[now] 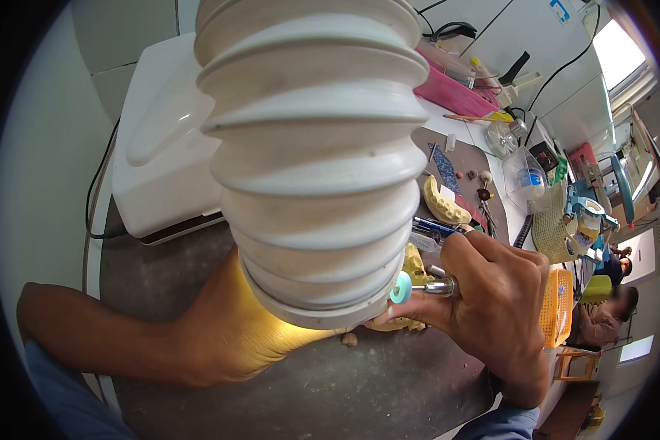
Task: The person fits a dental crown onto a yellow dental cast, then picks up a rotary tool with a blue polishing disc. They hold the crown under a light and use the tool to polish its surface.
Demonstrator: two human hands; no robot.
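My right hand is closed around a rotary handpiece, its metal nose pointing left. A small teal polishing wheel sits on the tip, close to the rim of a wide white corrugated hose. My left hand reaches in from the left under the hose mouth, lit by a yellow glow. The hose hides its fingers, so whatever they hold is out of sight. Partly behind the handpiece lies a yellowish dental cast. A small tan lump rests on the dark mat below the hose.
A white machine housing stands at the left. Another dental cast lies beyond my right hand, near pens and small bits. A pink bin, glass jar and orange basket line the right side. Another person sits farther off.
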